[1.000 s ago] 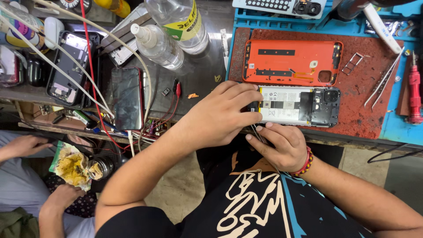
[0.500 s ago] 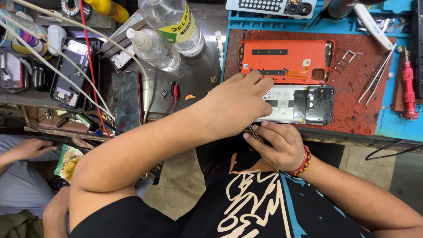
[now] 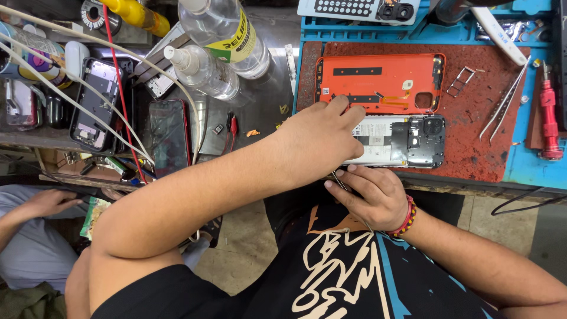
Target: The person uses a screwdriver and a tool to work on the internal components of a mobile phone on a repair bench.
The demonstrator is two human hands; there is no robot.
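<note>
The left hand (image 3: 322, 133) has slid further over the opened phone (image 3: 398, 140), pressing it flat on the red mat (image 3: 472, 142). The right hand (image 3: 372, 198) pinches a thin tool (image 3: 341, 180) at its near edge. The orange back cover (image 3: 378, 82) is already off; inner work remains.

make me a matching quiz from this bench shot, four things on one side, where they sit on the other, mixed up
Things:
1. orange back cover
2. opened phone
3. red screwdriver
4. tweezers

Places:
A. far right, on the blue mat edge
B. under the left hand
C. top of the red mat, above the opened phone
D. on the red mat, right of the orange back cover

Pairs: 1-C, 2-B, 3-A, 4-D
</note>
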